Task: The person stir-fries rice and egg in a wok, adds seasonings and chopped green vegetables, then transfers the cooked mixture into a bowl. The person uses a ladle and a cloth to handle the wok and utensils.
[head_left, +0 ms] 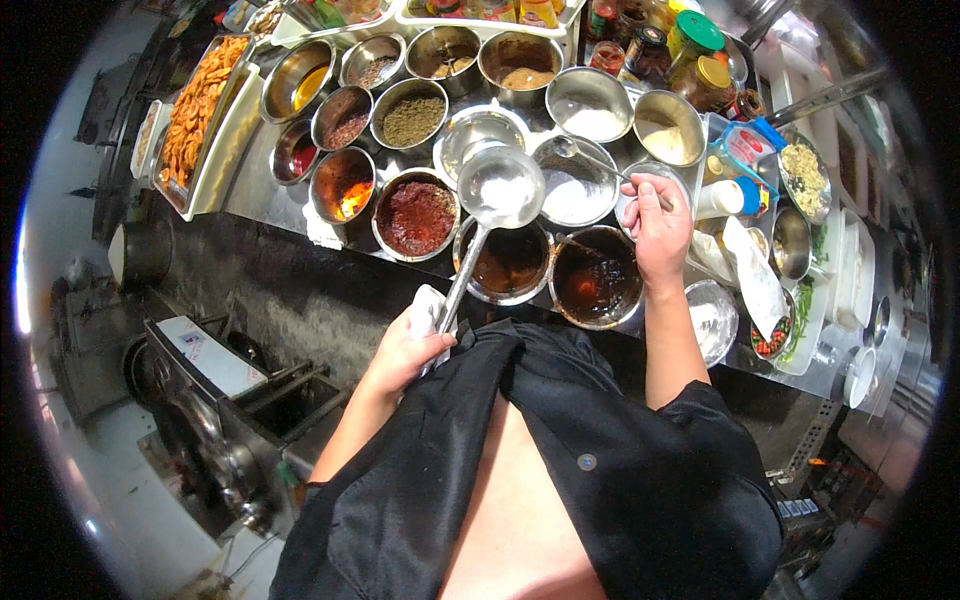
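Note:
My left hand [409, 337] grips the handle of a steel ladle [501, 187] together with a white cloth [426, 309]. The ladle's bowl hangs over the middle of the pots, with something pale or a bright glare inside. In my right hand [657, 225] is a small metal spoon [600, 161], its tip above a steel pot of white powder [574, 196]. Below the ladle stands a pot of dark brown liquid [510, 262]. Nearer my right wrist is a pot of dark sauce [596, 277] with a utensil in it. A pot of red chili paste [415, 214] stands left of the ladle.
A tray of orange-brown food pieces [206, 90] sits at the far left. Several jars [697, 45] crowd the back right. On the right are a white shaker with a blue lid [724, 197], a bowl of chopped garlic [804, 176] and a small metal bowl [711, 322].

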{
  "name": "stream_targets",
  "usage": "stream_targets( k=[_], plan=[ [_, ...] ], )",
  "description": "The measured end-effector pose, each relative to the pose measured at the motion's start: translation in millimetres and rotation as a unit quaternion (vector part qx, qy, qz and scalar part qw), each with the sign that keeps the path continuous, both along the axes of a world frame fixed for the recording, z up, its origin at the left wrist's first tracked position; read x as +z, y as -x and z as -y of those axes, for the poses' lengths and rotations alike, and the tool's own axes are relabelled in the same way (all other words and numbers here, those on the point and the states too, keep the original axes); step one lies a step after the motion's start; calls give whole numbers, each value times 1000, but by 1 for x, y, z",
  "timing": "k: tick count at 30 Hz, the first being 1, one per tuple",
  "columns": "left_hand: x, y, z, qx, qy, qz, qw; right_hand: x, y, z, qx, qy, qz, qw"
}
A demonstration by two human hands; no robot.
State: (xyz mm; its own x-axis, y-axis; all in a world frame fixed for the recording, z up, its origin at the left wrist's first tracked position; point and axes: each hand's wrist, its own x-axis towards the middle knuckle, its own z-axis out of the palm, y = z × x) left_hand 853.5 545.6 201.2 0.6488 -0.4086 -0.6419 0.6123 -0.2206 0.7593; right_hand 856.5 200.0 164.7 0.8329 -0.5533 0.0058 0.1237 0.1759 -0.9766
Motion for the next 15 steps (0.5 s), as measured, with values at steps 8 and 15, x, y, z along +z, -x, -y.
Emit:
stream_targets(
  k=[8,15],
  plan=[
    [10,8,-31,218,30,-21,975,-46,-34,-19,39,74,-63,994],
    [12,15,-68,281,62,29,957,-87,-119,-60,76,444,1,893]
  ],
)
